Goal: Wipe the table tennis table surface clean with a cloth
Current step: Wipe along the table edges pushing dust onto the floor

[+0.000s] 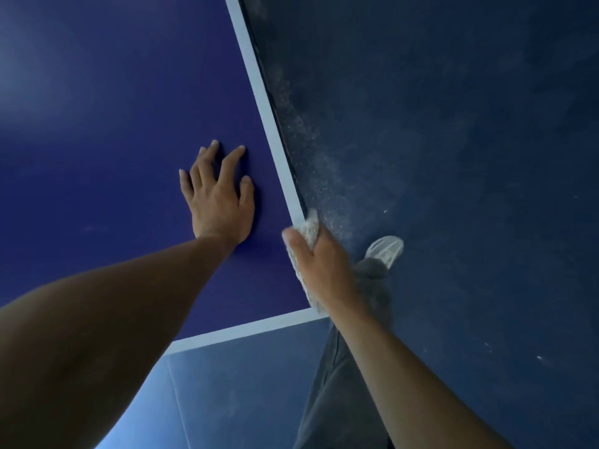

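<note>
- Table tennis table (129,124): dark blue top with a white edge line; one corner sits near the lower middle of the view.
- Left hand (220,202): flat on the table top, fingers straight and spread, just inside the white side line, holding nothing.
- Right hand (321,264): at the table's side edge near the corner, fingers curled tight round a whitish cloth (309,230).
- Cloth is bunched against the edge line; part trails along the edge under the hand.
- Floor (453,157) beside the table: dark blue, pale dust specks close to the edge.
- White shoe (385,249) and grey trouser leg (337,384) stand on the floor just beside the corner.
</note>
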